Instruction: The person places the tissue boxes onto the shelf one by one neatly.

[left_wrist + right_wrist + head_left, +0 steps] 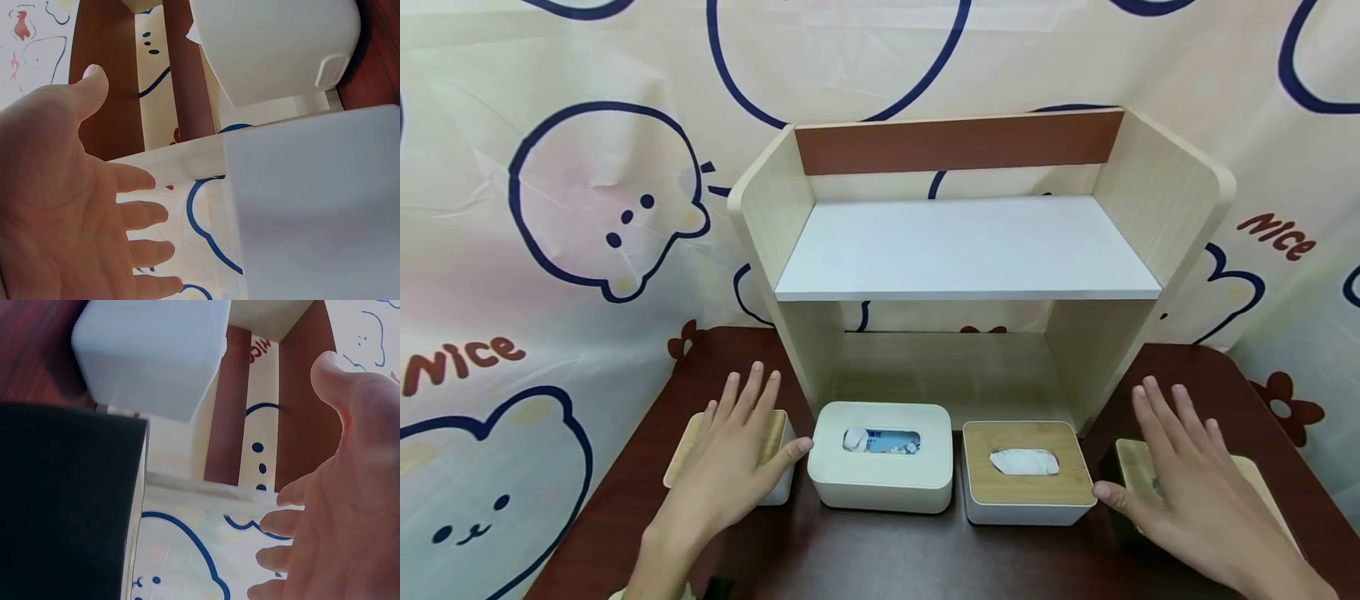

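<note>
- Boxes [883,492], four in number, sat in a row on a dark reddish-brown table [850,558], in front of a pale wooden shelf unit [1157,167].
- Leftmost was the left-end box [781,479], light wood on top and white below, partly hidden from me by the person's left hand [726,467].
- Next came the cream box [880,489], round-cornered, its oblong opening showing a blue-and-white packet [891,442].
- Third was the wood-topped box [1026,492], white-sided, with white tissue [1024,462] in its slot.
- At the right end was the dark-sided box [1133,467], topped in light wood, partly covered from view by the person's right hand [1202,492].
- Watching remotely, I saw the left hand palm down over the left-end box, fingers apart, gripping nothing; its thumb pointed at the cream box, and I could not tell whether they touched.
- Likewise, the right hand was spread over the dark-sided box, fingers apart and holding nothing, thumb tip at the wood-topped box's corner; contact there was unclear to me.
- Across the shelf unit ran a white board [966,246], with a brown strip [958,143] along the upper back.
- Behind everything hung a pale cloth [445,208] printed with navy bear outlines and "Nice".
</note>
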`<state>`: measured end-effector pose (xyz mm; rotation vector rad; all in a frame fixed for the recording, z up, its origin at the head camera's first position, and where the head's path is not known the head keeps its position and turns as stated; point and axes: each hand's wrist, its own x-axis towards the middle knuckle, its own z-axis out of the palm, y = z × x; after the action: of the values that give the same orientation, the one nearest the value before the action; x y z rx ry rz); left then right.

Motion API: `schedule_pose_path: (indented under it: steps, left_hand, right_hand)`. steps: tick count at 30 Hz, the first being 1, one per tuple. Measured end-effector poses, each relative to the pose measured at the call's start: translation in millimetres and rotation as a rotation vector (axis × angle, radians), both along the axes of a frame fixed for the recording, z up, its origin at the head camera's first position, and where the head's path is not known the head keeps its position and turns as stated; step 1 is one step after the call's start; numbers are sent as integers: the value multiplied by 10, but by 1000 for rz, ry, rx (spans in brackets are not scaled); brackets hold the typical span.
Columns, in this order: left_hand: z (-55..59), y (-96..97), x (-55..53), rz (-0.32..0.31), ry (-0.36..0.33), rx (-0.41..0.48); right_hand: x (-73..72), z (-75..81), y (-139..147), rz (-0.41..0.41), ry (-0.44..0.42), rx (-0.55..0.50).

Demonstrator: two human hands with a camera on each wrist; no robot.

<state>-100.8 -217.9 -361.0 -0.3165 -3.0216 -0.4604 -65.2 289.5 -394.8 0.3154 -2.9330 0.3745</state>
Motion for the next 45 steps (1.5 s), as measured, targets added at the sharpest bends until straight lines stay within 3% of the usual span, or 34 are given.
schedule_pose_path:
  steps: [5, 10, 18, 25, 32, 36, 42, 45]
  left_hand:
    - [9, 59, 48, -15, -15, 39]
    - [5, 126, 79, -18, -50, 89]
    - [-77, 214, 123, -23, -74, 186]
    - [-164, 255, 199, -18, -56, 263]
    - [-208, 279, 231, 3, -72, 295]
    - [-223, 290, 244, -2, -80, 313]
    - [-240, 295, 266, -4, -89, 339]
    - [-263, 298, 281, -5, -85, 357]
  right_hand:
    - [30, -15, -136, 39, -46, -58]
    - [81, -10, -314, 95, -79, -185]
    - [134, 77, -641, 81, -168, -322]
    - [203, 117, -945, 92, -146, -389]
    - [247, 146, -1209, 99, -252, -533]
    - [276, 131, -1351, 122, -253, -569]
    - [318, 16, -1525, 230, -83, -632]
    - [329, -30, -1598, 238, -89, -709]
